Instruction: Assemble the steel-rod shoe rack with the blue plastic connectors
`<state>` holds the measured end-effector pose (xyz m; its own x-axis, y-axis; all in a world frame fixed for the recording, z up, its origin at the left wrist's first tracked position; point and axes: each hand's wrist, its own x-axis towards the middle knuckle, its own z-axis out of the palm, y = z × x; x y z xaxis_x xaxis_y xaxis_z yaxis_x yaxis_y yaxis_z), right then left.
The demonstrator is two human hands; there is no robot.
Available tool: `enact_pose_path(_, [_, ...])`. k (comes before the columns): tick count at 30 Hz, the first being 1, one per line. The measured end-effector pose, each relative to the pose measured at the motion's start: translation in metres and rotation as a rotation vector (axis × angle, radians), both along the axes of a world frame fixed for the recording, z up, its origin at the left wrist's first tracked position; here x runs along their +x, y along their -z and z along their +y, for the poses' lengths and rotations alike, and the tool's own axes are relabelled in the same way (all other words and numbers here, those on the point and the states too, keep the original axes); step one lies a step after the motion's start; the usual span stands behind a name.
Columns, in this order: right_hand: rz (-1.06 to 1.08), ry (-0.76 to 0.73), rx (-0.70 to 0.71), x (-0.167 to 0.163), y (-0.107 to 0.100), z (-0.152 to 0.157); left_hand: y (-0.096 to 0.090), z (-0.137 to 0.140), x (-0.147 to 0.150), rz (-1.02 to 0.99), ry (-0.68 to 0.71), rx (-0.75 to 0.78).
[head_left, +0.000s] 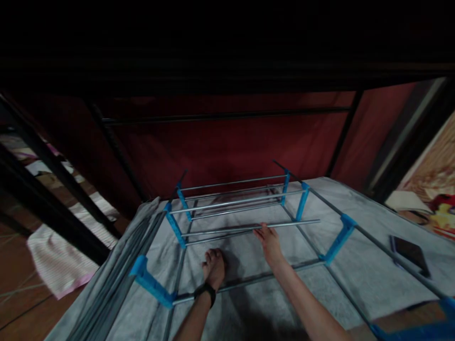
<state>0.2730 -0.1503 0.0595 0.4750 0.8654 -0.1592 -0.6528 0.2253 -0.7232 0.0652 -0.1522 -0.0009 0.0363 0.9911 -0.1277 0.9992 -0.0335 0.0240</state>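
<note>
A frame of grey metal tubes joined by blue plastic connectors [176, 228] lies on a grey bedsheet. My right hand [269, 242] has its fingers closed around a thin metal tube [220, 230] inside the frame. That tube's left end meets a blue connector; its right end extends past the frame's lower right tube. My left hand [214, 266], with a dark band [207, 290] on the wrist, is low over the sheet within the frame. Its fingers are bent, the thumb apart, and nothing shows in it. Below it, a cross tube [245, 282] passes near the wrist.
Several loose grey tubes [117, 279] lie along the left edge of the sheet [369, 208]. A phone [410, 255] rests at the right. Dark metal posts [53, 203] and a red cloth [227, 142] surround the bed. Striped fabric [67, 255] is on the floor at left.
</note>
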Motion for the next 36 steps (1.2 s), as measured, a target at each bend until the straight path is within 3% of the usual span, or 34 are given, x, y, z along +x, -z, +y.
enact_pose_path(8, [0.021, -0.001, -0.104, 0.008, 0.014, 0.039, 0.022, 0.008, -0.009, 0.016, 0.043, 0.081])
enact_pose_path(14, [0.018, -0.018, -0.126, 0.009, 0.014, 0.058, 0.021, 0.01, -0.011, 0.008, 0.066, 0.113])
enact_pose_path(29, [0.046, 0.011, -0.154, 0.0, 0.015, 0.063, 0.021, 0.008, -0.009, 0.064, 0.075, 0.114])
enact_pose_path(36, [0.049, 0.01, -0.144, 0.0, 0.021, 0.06, 0.014, 0.006, -0.002, 0.075, 0.038, 0.046])
